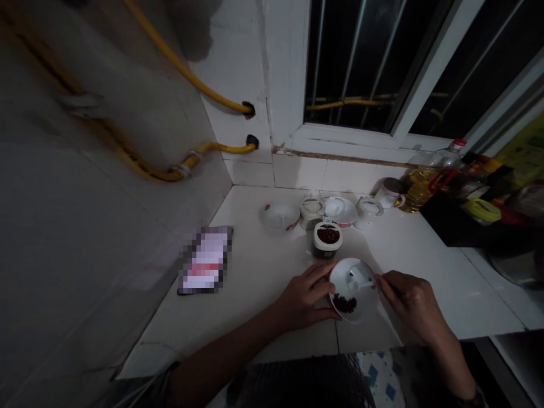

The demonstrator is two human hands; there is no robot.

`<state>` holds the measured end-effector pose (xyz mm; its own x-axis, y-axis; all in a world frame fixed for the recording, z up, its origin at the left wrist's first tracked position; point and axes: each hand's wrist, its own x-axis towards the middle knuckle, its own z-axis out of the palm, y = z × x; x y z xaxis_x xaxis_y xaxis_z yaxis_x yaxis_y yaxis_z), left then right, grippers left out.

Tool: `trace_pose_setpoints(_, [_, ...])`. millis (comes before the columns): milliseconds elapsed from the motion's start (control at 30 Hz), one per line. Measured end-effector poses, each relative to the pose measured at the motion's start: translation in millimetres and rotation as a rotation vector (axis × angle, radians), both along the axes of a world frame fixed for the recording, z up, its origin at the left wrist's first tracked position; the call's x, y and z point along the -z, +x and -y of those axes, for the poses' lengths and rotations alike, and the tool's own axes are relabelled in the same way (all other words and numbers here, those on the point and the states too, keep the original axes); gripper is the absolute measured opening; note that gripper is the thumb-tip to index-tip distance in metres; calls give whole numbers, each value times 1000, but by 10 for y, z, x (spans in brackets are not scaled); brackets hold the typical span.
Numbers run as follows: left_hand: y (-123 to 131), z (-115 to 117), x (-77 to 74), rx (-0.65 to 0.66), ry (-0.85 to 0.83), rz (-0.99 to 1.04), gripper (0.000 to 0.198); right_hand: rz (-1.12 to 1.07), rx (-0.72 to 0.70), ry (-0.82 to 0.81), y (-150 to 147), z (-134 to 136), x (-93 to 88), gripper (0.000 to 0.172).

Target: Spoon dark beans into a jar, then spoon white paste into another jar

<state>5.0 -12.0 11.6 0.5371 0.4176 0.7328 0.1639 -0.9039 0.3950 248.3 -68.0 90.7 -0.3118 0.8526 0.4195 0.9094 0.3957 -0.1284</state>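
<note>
We should hold the round, white, red-rimmed bowl steady: left fingers clasp it, right fingers pinch the white spoon.

A bowl was positioned between the left hand and right hand, a spoon and a clump contained in it. Behind it, on the surface, a filled jar was set, backed by rear jars and rear bowls. A phone was laid left; a bottle was placed rear right.
</note>
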Motion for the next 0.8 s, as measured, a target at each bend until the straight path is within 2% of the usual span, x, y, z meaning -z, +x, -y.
trace_pose_setpoints(100, [-8, 11, -13, -8, 9, -8, 36, 25, 111, -25, 57, 44, 54, 51])
trace_pose_setpoints(167, [-11, 13, -10, -18, 21, -24, 37, -46, 144, -115, 18, 71, 131, 53])
trace_pose_setpoints(300, [-3, 11, 10, -24, 58, -33, 38, -341, 242, -320, -139, 119, 305, 57])
trace_pose_setpoints(400, [6, 12, 17, -23, 105, -16, 37, -554, 334, -385, -223, 140, 373, 59])
trace_pose_setpoints(800, [1, 31, 9, -50, 169, -55, 38, -952, 399, -537, -300, 112, 328, 63])
